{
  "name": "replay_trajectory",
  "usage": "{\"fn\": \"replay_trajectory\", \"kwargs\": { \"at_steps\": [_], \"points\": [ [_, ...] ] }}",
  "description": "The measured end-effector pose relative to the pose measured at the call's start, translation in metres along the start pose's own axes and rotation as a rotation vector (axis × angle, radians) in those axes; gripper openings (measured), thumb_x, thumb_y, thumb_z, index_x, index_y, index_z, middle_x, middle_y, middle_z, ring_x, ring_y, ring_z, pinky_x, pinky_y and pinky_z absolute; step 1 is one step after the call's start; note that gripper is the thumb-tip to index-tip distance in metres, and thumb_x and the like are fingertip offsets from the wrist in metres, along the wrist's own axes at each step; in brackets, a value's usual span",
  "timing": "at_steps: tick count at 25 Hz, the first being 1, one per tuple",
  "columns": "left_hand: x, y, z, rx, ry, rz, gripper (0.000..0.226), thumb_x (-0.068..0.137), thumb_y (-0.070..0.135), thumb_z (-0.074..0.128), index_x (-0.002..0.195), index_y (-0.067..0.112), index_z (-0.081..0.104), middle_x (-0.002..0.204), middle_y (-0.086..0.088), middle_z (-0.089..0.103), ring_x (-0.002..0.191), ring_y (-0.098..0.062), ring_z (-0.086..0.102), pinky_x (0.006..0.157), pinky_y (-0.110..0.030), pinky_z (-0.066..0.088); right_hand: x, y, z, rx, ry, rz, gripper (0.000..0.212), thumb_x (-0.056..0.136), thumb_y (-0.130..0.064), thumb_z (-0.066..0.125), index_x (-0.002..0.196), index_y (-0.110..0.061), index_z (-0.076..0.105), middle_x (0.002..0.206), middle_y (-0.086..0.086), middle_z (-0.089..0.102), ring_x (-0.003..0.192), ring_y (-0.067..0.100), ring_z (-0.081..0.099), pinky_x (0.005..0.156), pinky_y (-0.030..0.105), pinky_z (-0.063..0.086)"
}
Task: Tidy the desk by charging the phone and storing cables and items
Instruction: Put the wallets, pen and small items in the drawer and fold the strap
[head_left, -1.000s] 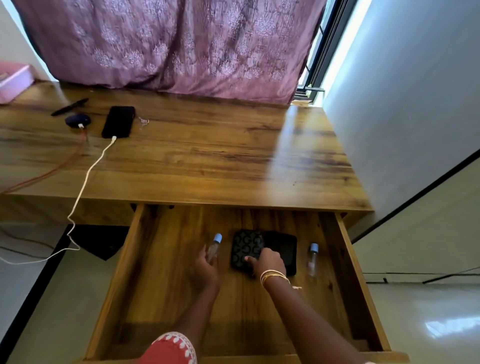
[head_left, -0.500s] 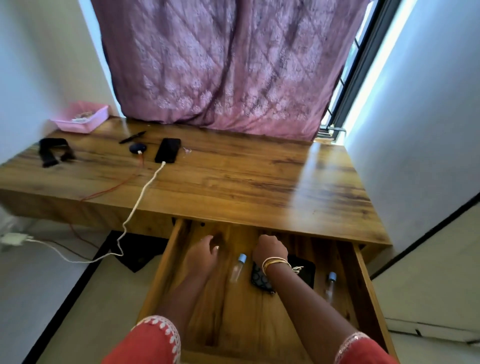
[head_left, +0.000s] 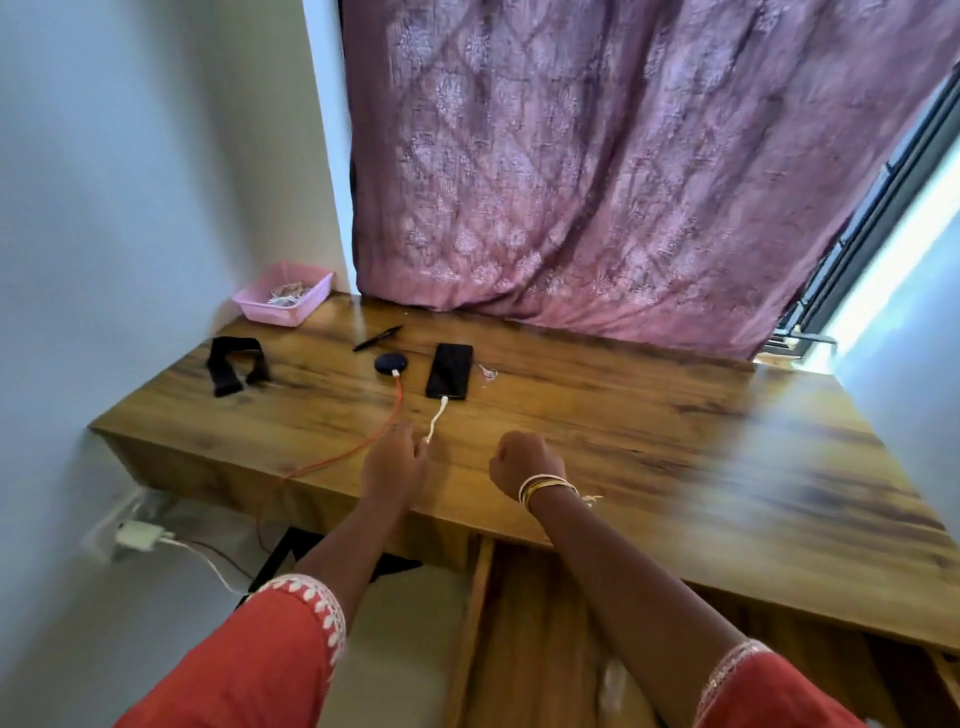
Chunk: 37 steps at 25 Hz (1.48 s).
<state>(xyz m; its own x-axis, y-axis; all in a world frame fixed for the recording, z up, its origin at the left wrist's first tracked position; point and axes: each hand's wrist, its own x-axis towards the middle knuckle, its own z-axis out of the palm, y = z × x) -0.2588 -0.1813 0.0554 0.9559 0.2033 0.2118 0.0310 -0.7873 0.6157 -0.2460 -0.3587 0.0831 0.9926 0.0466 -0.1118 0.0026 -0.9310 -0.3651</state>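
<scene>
A black phone (head_left: 449, 370) lies on the wooden desk (head_left: 597, 431) with a white cable (head_left: 437, 413) plugged into its near end. To its left sits a dark oval device (head_left: 390, 362) with a red cable (head_left: 375, 435) attached. My left hand (head_left: 394, 462) hovers over the desk's front part, fingers relaxed, right beside the white cable, which disappears behind it. My right hand (head_left: 524, 461) is a little to the right with fingers curled and nothing in it. The open drawer (head_left: 485, 623) shows below the desk edge, blurred.
A black strap (head_left: 234, 364), a dark pen (head_left: 377, 338) and a pink tray (head_left: 283, 299) lie on the desk's left and back. A small clip-like item (head_left: 487, 371) sits right of the phone. A white charger (head_left: 140, 535) is plugged in at the wall. A purple curtain (head_left: 623, 182) hangs behind.
Both hands have come up out of the drawer and now hover above the desk top. The view has tilted up and to the left, so the drawer's contents are out of sight.
</scene>
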Motion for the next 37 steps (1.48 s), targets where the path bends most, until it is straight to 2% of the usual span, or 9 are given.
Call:
{"fn": "replay_trajectory", "kwargs": {
  "at_steps": [3, 8, 10, 14, 18, 23, 27, 32, 37],
  "points": [
    [0.059, -0.044, 0.006, -0.036, -0.036, 0.056, 0.031, 0.092, 0.026, 0.048, 0.113, 0.008, 0.062, 0.103, -0.011, 0.068, 0.093, -0.028, 0.063, 0.074, -0.034, 0.047, 0.061, -0.032, 0.023, 0.029, -0.007, 0.065, 0.027, 0.086, -0.020, 0.051, 0.107, -0.012, 0.065, 0.112, 0.014, 0.066, 0.102, 0.036, 0.063, 0.081, 0.039, 0.053],
    [0.138, -0.082, 0.033, 0.009, -0.171, 0.222, 0.048, 0.089, 0.036, 0.038, 0.118, 0.004, 0.059, 0.116, -0.019, 0.063, 0.103, -0.036, 0.061, 0.083, -0.043, 0.051, 0.148, -0.046, 0.047, 0.119, 0.045, 0.164, 0.035, 0.087, -0.008, 0.045, 0.121, -0.006, 0.054, 0.121, 0.020, 0.059, 0.111, 0.037, 0.058, 0.086, 0.039, 0.049],
    [0.162, -0.096, 0.037, 0.030, -0.161, 0.216, 0.039, 0.093, 0.024, 0.047, 0.123, 0.001, 0.055, 0.128, -0.020, 0.055, 0.113, -0.036, 0.056, 0.087, -0.042, 0.048, 0.175, -0.041, 0.050, 0.119, 0.067, 0.190, 0.041, 0.089, -0.005, 0.043, 0.129, -0.009, 0.047, 0.120, 0.022, 0.060, 0.110, 0.039, 0.058, 0.086, 0.040, 0.048],
    [0.206, -0.145, 0.047, 0.014, -0.095, 0.121, 0.048, 0.096, 0.017, 0.047, 0.139, 0.001, 0.037, 0.148, -0.019, 0.035, 0.131, -0.034, 0.042, 0.100, -0.043, 0.041, 0.232, -0.031, 0.053, 0.195, 0.096, 0.279, 0.042, 0.091, -0.013, 0.045, 0.132, -0.019, 0.045, 0.113, 0.024, 0.063, 0.099, 0.042, 0.062, 0.078, 0.044, 0.052],
    [0.213, -0.174, 0.057, -0.012, -0.031, 0.063, 0.042, 0.098, 0.017, 0.042, 0.137, 0.001, 0.038, 0.136, -0.019, 0.046, 0.114, -0.037, 0.052, 0.090, -0.044, 0.045, 0.262, -0.022, 0.065, 0.322, 0.092, 0.314, 0.032, 0.089, -0.025, 0.046, 0.118, -0.034, 0.053, 0.103, 0.014, 0.067, 0.083, 0.037, 0.067, 0.072, 0.050, 0.058],
    [0.214, -0.176, 0.062, 0.011, -0.008, 0.068, 0.043, 0.098, 0.020, 0.043, 0.136, 0.000, 0.041, 0.133, -0.020, 0.051, 0.112, -0.036, 0.054, 0.090, -0.044, 0.046, 0.264, -0.018, 0.082, 0.144, 0.223, 0.343, 0.025, 0.095, -0.021, 0.046, 0.119, -0.014, 0.052, 0.101, 0.024, 0.065, 0.092, 0.042, 0.062, 0.067, 0.036, 0.045],
    [0.212, -0.178, 0.060, -0.002, -0.049, 0.048, 0.044, 0.097, 0.020, 0.045, 0.137, 0.002, 0.041, 0.134, -0.018, 0.050, 0.116, -0.034, 0.052, 0.092, -0.043, 0.044, 0.243, -0.018, 0.090, 0.199, 0.273, 0.344, 0.021, 0.093, -0.022, 0.054, 0.098, -0.002, 0.056, 0.091, 0.024, 0.067, 0.086, 0.042, 0.062, 0.067, 0.038, 0.046],
    [0.211, -0.180, 0.042, -0.062, -0.229, 0.036, 0.048, 0.097, 0.014, 0.047, 0.143, 0.006, 0.035, 0.143, -0.016, 0.044, 0.128, -0.031, 0.044, 0.104, -0.041, 0.037, 0.209, -0.017, 0.083, 0.780, 0.284, 0.438, 0.027, 0.085, -0.033, 0.068, 0.080, -0.007, 0.068, 0.069, 0.004, 0.065, 0.068, 0.021, 0.060, 0.065, 0.033, 0.048],
    [0.214, -0.155, 0.008, -0.154, -0.392, -0.131, 0.041, 0.100, 0.018, 0.041, 0.140, 0.008, 0.038, 0.129, -0.017, 0.054, 0.108, -0.029, 0.053, 0.083, -0.031, 0.038, 0.187, -0.056, 0.049, 1.233, 0.079, 0.396, 0.022, 0.094, -0.013, 0.057, 0.073, -0.006, 0.058, 0.063, 0.008, 0.060, 0.054, 0.017, 0.058, 0.053, 0.028, 0.054]
  ]
}}
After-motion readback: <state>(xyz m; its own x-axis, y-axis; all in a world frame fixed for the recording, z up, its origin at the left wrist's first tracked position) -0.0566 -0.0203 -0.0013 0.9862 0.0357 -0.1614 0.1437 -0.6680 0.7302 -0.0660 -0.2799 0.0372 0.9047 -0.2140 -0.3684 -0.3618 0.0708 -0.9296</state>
